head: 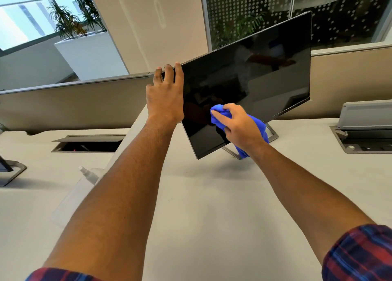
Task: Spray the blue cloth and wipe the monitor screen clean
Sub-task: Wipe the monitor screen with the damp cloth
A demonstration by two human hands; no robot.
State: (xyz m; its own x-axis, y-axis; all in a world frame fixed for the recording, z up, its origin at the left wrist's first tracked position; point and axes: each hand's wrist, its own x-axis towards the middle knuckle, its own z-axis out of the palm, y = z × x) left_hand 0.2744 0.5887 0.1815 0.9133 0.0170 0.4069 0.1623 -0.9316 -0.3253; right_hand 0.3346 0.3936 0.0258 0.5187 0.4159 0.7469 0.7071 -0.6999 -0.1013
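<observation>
A black monitor (265, 75) stands on the desk, its screen dark and reflective. My left hand (164, 96) grips the monitor's upper left corner, fingers curled over the top edge. My right hand (237, 126) holds a bunched blue cloth (220, 113) pressed flat against the lower left part of the screen; part of the cloth hangs below my wrist. A clear spray bottle (89, 174) with a white nozzle lies on the desk to the left, mostly hidden behind my left forearm.
The pale desk (212, 196) has an open cable hatch (89, 144) at left and another cable box (364, 132) at right. A second monitor's stand (10, 170) is at the far left edge. A low partition (74, 104) runs behind the desk.
</observation>
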